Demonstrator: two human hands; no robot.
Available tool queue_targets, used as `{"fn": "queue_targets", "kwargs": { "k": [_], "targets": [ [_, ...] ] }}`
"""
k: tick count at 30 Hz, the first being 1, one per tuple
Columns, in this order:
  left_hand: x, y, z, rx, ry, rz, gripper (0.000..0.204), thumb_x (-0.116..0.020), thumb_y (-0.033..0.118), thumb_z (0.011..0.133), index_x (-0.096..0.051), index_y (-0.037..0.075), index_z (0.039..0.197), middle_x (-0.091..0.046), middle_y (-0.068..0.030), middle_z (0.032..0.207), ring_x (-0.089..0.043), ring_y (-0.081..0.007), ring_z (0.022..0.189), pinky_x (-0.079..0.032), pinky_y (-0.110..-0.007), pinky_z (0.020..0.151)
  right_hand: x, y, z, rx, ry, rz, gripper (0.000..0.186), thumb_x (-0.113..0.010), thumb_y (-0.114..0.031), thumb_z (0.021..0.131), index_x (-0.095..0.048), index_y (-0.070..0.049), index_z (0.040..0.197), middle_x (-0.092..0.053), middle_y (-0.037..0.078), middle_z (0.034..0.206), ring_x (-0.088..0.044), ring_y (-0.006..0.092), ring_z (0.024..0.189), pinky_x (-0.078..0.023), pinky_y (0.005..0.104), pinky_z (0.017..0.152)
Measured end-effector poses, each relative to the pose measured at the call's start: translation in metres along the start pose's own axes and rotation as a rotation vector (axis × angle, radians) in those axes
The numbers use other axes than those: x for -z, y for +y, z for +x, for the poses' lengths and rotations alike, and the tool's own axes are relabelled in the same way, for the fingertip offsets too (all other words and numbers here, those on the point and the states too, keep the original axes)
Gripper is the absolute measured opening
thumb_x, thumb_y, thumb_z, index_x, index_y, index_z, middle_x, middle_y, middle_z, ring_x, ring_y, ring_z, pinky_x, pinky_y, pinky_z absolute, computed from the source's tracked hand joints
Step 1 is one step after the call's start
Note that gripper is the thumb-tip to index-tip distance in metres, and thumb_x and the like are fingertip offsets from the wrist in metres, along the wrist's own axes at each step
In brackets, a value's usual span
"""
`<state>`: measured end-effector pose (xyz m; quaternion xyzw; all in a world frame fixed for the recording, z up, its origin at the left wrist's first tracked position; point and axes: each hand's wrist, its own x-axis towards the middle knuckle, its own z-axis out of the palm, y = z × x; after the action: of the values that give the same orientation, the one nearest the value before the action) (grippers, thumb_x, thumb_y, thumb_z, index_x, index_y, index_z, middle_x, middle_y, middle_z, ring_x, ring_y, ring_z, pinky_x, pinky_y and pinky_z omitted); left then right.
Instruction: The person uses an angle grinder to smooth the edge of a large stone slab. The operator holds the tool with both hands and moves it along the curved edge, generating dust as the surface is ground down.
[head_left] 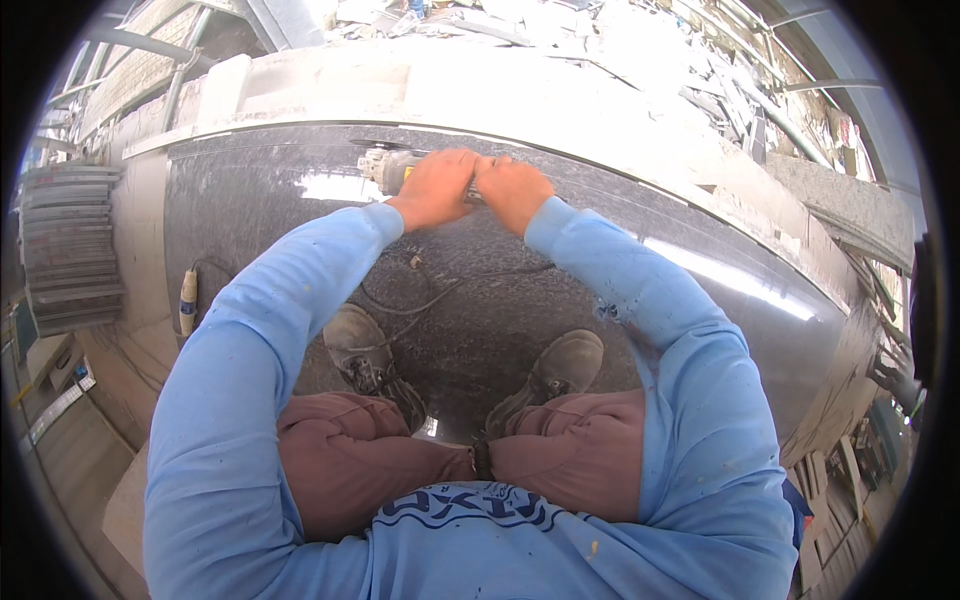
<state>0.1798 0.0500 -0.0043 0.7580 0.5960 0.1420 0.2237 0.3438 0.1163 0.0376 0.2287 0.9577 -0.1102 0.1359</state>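
Observation:
Both hands are closed around the body of an angle grinder (pixel 381 168) near the far edge of a dark polished stone slab (pixel 260 225). My left hand (pixel 437 187) wraps the body just behind the metal gear head. Close beside it, my right hand (pixel 512 192) grips the rear of the body, which is mostly hidden under the fingers. The grinder's head points left, and its thin disc lies by the slab's far edge, along a pale line. From the right, a dark power cable (pixel 425 303) loops across the slab toward my shoes.
My shoes (pixel 568 362) stand on the slab. A yellow-and-white cable connector (pixel 188 300) lies at its left edge. Stacked slabs (pixel 72 245) stand farther left. Beyond a pale ledge (pixel 300 85) at the back lie heaps of broken stone (pixel 735 85) and metal bars.

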Motion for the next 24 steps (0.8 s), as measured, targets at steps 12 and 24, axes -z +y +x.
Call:
{"fn": "queue_targets", "kwargs": {
  "k": [12,24],
  "targets": [
    [0.004,0.039,0.010,-0.016,-0.037,0.000,0.048,-0.082,0.014,0.070,-0.057,0.003,0.109,-0.061,-0.0134,0.107,-0.061,-0.0326,0.107,-0.048,-0.044,0.093,0.023,0.007,-0.038,-0.091,-0.058,-0.035,0.037,-0.066,-0.003,0.086,-0.056,0.010,0.119,-0.069,0.025,0.104,-0.072,0.0360,0.094,-0.062,0.0370,0.076],
    [0.000,0.002,0.000,-0.002,-0.012,0.001,0.048,-0.082,0.016,0.071,-0.057,0.005,0.111,-0.063,-0.0134,0.110,-0.060,-0.0328,0.110,-0.047,-0.045,0.095,0.008,-0.001,-0.004,-0.016,-0.033,0.012,0.035,-0.065,-0.002,0.086,-0.057,0.009,0.118,-0.068,0.024,0.106,-0.072,0.0354,0.097,-0.062,0.0374,0.077]
  ]
}}
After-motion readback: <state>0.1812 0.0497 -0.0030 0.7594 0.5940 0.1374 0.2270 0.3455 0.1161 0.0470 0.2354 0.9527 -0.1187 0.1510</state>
